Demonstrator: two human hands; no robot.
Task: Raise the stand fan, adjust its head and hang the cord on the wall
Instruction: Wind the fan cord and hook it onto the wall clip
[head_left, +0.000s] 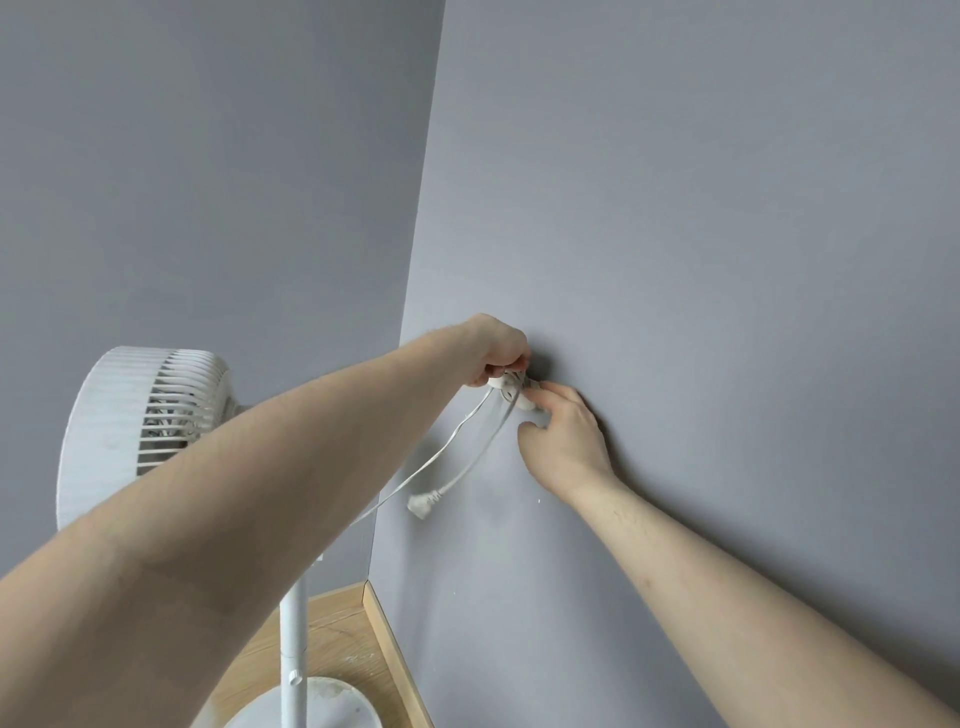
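A white stand fan stands at the lower left, its head (140, 415) turned sideways on a white pole (294, 634) above a round base (332, 701). Its white cord (457, 431) runs up to a small white hook (514, 389) on the grey wall (675, 260). My left hand (493, 348) is closed on the cord at the hook. My right hand (566, 431) rests against the wall just right of the hook, fingertips touching the cord there. The plug (423, 505) dangles below on a loop of cord.
Two grey walls meet in a corner just left of the hook. A wooden skirting board (389, 639) and wooden floor (332, 623) show at the bottom around the fan base.
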